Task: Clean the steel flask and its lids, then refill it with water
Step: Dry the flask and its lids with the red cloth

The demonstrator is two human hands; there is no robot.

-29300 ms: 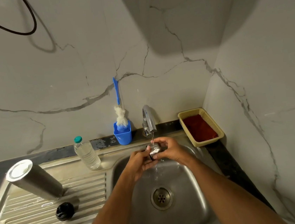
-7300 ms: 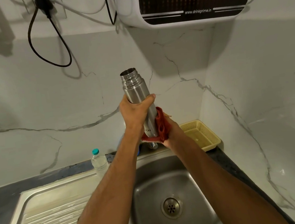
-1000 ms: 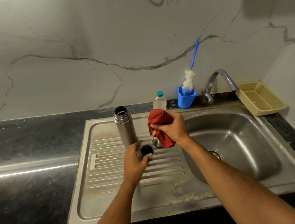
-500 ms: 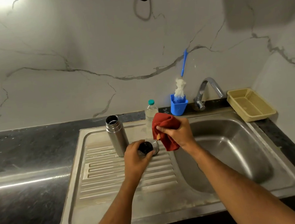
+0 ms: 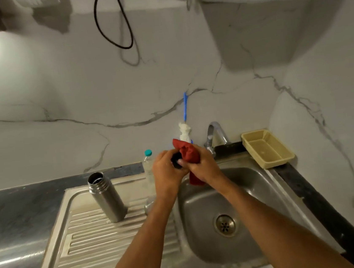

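The steel flask (image 5: 107, 199) stands upright and uncapped on the ribbed drainboard (image 5: 91, 242), left of my hands. My left hand (image 5: 168, 171) grips a small black lid (image 5: 176, 162), raised above the sink's left rim. My right hand (image 5: 204, 166) grips a red cloth (image 5: 188, 154) and presses it against the lid. The cloth's tail hangs below my right hand. A bit of steel, perhaps the second lid (image 5: 147, 206), shows on the drainboard beside my left forearm, mostly hidden.
The sink basin (image 5: 255, 191) with its drain (image 5: 224, 225) lies below my right arm. Behind my hands are a clear plastic bottle (image 5: 148, 165), a blue bottle brush (image 5: 185, 119), the tap (image 5: 214, 133) and a yellow basket (image 5: 267, 151). A black cable (image 5: 112, 20) hangs on the wall.
My left hand has lifted the black lid off the drainboard and brought it to the cloth. Both hands now meet above the sink's left rim. The view has tilted upward.
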